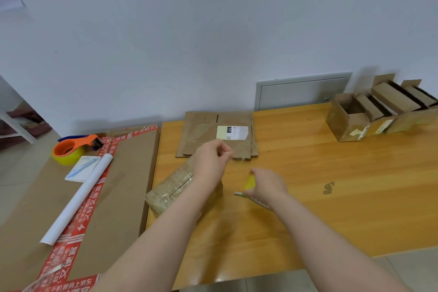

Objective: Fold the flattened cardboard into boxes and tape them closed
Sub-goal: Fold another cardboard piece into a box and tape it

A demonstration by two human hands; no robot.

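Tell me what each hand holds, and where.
Right hand: yellow knife, grip on its handle, blade poking out. Left hand: fingertips pinched together; whether anything is between them cannot be told.

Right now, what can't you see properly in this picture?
Head view:
- Taped box: the left forearm covers its middle.
- Yellow cutter: mostly hidden inside the right hand.
- Left hand: blurred; whether it pinches anything is unclear.
- Label on the flattened cardboard: print too small.
- Red-taped sheet: cut off by the bottom edge.
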